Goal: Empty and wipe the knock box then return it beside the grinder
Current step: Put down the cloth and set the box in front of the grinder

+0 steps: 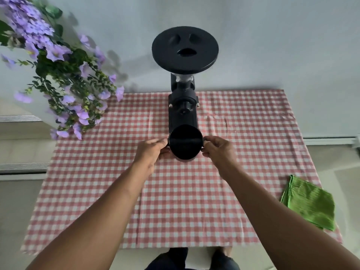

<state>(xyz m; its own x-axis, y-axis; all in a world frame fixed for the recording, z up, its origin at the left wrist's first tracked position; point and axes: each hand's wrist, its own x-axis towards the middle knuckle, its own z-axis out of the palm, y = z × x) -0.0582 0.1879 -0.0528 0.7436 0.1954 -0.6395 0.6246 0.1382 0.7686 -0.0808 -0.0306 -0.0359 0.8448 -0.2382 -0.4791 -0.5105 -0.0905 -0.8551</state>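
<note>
Both hands, left (151, 152) and right (218, 151), pinch opposite sides of the knock box (185, 146) (black, round), right before the grinder (183, 98). Green cloth (309, 203) lies well apart, right

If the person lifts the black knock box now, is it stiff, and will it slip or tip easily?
The knock box looks like a rigid round cup, so it should probably keep its shape. Its dark wall seems smooth, so it might slip; the left hand and right hand grip it from opposite sides, which helps. It is open on top, so tilting would likely spill any contents.
</note>
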